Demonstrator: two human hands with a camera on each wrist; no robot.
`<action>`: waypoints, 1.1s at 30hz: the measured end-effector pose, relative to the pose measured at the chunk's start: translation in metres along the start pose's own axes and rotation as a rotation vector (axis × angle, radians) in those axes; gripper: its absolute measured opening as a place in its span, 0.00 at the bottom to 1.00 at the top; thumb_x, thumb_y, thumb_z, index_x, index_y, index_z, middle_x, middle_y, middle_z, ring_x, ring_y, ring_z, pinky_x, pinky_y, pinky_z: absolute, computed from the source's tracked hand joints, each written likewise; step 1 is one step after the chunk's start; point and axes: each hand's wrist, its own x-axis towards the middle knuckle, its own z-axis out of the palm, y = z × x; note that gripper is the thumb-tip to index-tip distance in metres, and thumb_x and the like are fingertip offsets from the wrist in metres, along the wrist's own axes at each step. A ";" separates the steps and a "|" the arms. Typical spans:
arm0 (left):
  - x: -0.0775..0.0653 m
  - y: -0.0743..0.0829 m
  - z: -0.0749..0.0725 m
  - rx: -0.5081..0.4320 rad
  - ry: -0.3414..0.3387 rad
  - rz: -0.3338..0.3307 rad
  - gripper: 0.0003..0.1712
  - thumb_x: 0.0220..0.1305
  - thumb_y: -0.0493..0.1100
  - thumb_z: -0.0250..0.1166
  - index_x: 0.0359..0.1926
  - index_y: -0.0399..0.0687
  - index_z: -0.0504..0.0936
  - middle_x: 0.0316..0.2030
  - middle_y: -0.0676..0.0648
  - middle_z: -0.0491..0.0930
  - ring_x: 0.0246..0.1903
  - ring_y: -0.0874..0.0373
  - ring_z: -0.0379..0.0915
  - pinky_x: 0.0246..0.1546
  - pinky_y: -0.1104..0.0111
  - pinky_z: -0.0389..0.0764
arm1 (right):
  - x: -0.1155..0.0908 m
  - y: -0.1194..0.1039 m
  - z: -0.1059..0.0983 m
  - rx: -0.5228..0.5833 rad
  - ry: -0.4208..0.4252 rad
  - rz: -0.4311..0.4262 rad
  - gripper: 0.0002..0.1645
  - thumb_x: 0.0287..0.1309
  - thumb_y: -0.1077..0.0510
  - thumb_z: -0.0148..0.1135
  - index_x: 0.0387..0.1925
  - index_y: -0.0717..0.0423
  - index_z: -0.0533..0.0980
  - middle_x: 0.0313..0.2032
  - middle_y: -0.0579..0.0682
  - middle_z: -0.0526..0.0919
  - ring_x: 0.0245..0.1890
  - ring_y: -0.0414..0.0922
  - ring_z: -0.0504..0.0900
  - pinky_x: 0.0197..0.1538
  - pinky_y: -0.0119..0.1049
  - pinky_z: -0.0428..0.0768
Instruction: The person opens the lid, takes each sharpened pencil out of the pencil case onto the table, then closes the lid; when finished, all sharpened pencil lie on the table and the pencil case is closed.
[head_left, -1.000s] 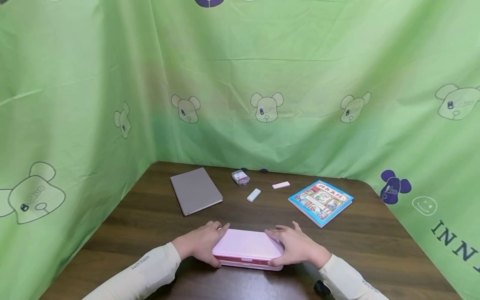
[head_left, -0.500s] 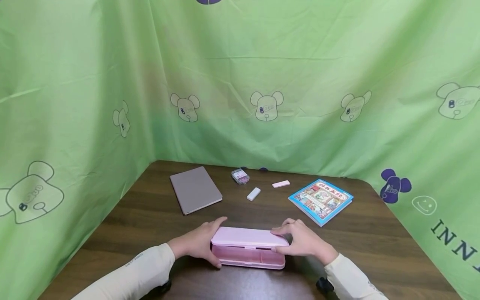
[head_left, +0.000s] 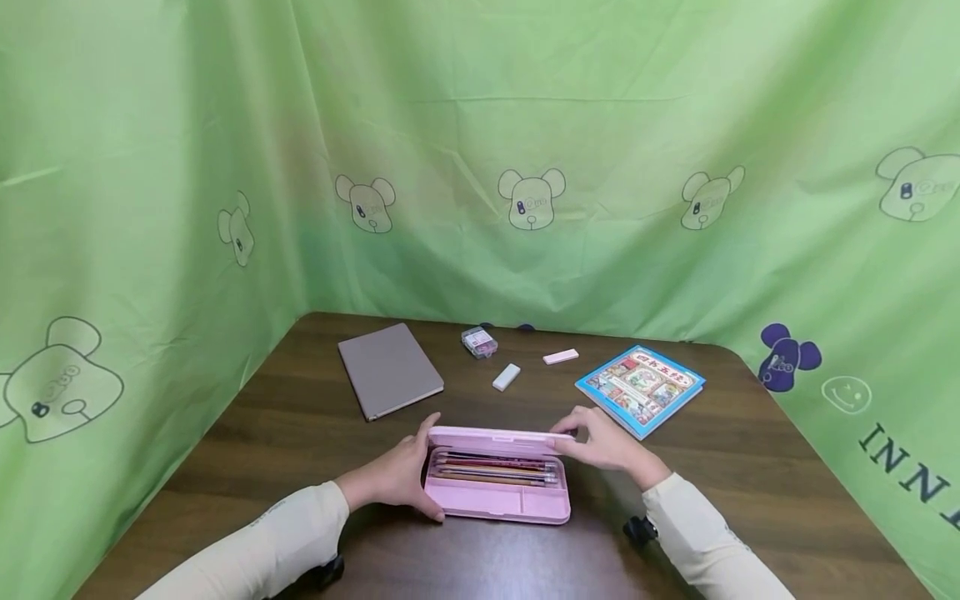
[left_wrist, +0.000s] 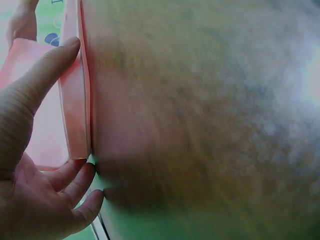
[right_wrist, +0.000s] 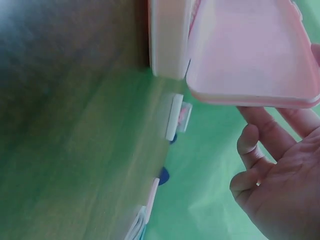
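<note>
A pink pencil case (head_left: 476, 501) lies on the table in front of the person, its lid (head_left: 491, 440) tilted up along the far side. Several pencils (head_left: 495, 477) fill the back compartment; the front tray sections hold nothing visible. The left hand (head_left: 396, 475) grips the case's left end, thumb at the near corner and fingers toward the back; the left wrist view shows that thumb (left_wrist: 47, 70) against the case's side. At the lid's right end, the right hand (head_left: 606, 443) pinches the edge. In the right wrist view the lid's inside (right_wrist: 252, 50) is bare.
Beyond the case lie a grey notebook (head_left: 392, 371), a small clear box (head_left: 479, 342), a white eraser-like block (head_left: 506, 377), a pink-and-white one (head_left: 561, 357) and a blue-bordered picture book (head_left: 641, 388). Green printed cloth (head_left: 450, 275) hangs behind the wooden table (head_left: 300, 442).
The right hand has lifted the lid from closed to tilted back, moving up and away. Pencils and tray have come into sight. The left hand has stayed at the case's left end.
</note>
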 end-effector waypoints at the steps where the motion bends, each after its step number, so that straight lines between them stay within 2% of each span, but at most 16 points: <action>1: 0.000 0.000 0.000 -0.001 0.003 0.006 0.80 0.23 0.58 0.81 0.68 0.34 0.38 0.50 0.36 0.75 0.54 0.42 0.66 0.55 0.52 0.68 | 0.003 0.002 -0.001 0.018 0.003 0.013 0.11 0.54 0.47 0.62 0.32 0.48 0.84 0.28 0.38 0.81 0.29 0.32 0.72 0.31 0.29 0.71; 4: 0.000 -0.001 0.001 -0.002 0.004 0.021 0.80 0.23 0.58 0.81 0.68 0.33 0.37 0.52 0.38 0.74 0.54 0.44 0.67 0.55 0.52 0.67 | 0.012 0.007 -0.003 0.100 0.003 0.041 0.09 0.56 0.51 0.61 0.30 0.49 0.83 0.25 0.40 0.81 0.24 0.32 0.71 0.27 0.29 0.70; 7: 0.000 -0.001 0.000 -0.023 0.002 0.021 0.82 0.23 0.57 0.81 0.68 0.33 0.34 0.53 0.40 0.73 0.54 0.46 0.66 0.56 0.53 0.66 | 0.022 0.007 -0.005 0.206 0.018 0.072 0.08 0.57 0.57 0.60 0.29 0.55 0.82 0.22 0.42 0.79 0.20 0.32 0.67 0.25 0.29 0.68; 10: 0.000 0.000 -0.001 -0.029 -0.012 -0.008 0.84 0.24 0.58 0.81 0.69 0.30 0.32 0.54 0.41 0.73 0.55 0.47 0.65 0.57 0.53 0.65 | 0.029 -0.004 -0.011 0.285 0.044 0.104 0.08 0.57 0.63 0.59 0.31 0.63 0.81 0.23 0.51 0.80 0.21 0.31 0.67 0.26 0.28 0.68; 14: -0.001 0.002 -0.002 -0.031 -0.029 -0.046 0.83 0.26 0.58 0.80 0.68 0.27 0.31 0.55 0.42 0.72 0.57 0.46 0.64 0.58 0.53 0.64 | 0.038 -0.014 -0.018 0.313 0.057 0.155 0.09 0.57 0.66 0.57 0.33 0.71 0.79 0.29 0.63 0.81 0.24 0.32 0.70 0.30 0.28 0.70; 21: -0.002 0.004 -0.002 -0.034 -0.018 -0.057 0.82 0.26 0.57 0.80 0.70 0.37 0.32 0.56 0.43 0.73 0.57 0.44 0.63 0.56 0.50 0.65 | 0.050 0.010 -0.010 0.303 0.081 0.191 0.10 0.57 0.64 0.59 0.33 0.69 0.81 0.29 0.60 0.83 0.25 0.33 0.72 0.31 0.29 0.72; 27: -0.002 0.005 -0.002 0.001 -0.016 -0.052 0.78 0.25 0.59 0.80 0.71 0.43 0.38 0.56 0.44 0.73 0.54 0.43 0.65 0.51 0.50 0.68 | 0.050 0.039 0.001 0.257 0.133 0.264 0.11 0.55 0.55 0.64 0.31 0.61 0.82 0.26 0.48 0.83 0.24 0.35 0.72 0.30 0.29 0.71; 30: -0.001 0.005 -0.001 0.009 -0.022 -0.064 0.78 0.25 0.59 0.80 0.71 0.43 0.40 0.57 0.44 0.72 0.52 0.44 0.64 0.50 0.51 0.68 | 0.043 0.036 -0.002 0.230 0.209 0.271 0.11 0.51 0.53 0.67 0.30 0.58 0.83 0.25 0.46 0.80 0.24 0.37 0.70 0.30 0.29 0.69; 33: 0.000 0.006 -0.001 0.005 -0.027 -0.070 0.77 0.25 0.58 0.80 0.71 0.41 0.42 0.61 0.41 0.68 0.53 0.43 0.63 0.51 0.52 0.67 | 0.034 0.028 -0.007 0.202 0.268 0.240 0.10 0.49 0.53 0.68 0.30 0.56 0.83 0.23 0.46 0.78 0.24 0.38 0.69 0.29 0.29 0.68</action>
